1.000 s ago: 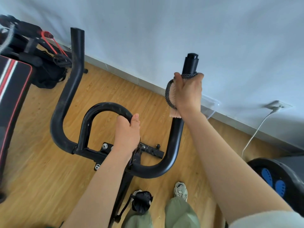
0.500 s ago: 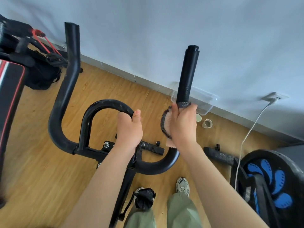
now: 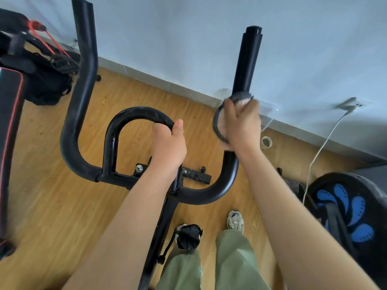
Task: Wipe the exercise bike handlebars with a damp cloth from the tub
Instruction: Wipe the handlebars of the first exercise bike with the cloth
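The black handlebars (image 3: pixel 81 84) of the exercise bike fill the middle of the head view, with two tall outer bars and an inner loop. My left hand (image 3: pixel 167 147) grips the right side of the inner loop (image 3: pixel 138 114). My right hand (image 3: pixel 240 124) holds a pink cloth with a dark textured edge (image 3: pixel 217 124), wrapped round the right upright bar (image 3: pixel 249 61) about halfway up. A clear plastic tub (image 3: pixel 268 109) stands on the floor by the wall, mostly hidden behind my right hand.
A small roll of tape (image 3: pixel 267 142) lies on the wooden floor near the tub. A white cable (image 3: pixel 320 147) runs from a wall socket (image 3: pixel 351 105). A black and blue machine (image 3: pixel 345 208) stands at the right, a black bench (image 3: pixel 10 126) at the left.
My right hand slid the cloth down the right bar, then back up to about halfway. My left hand has kept its grip on the inner loop.
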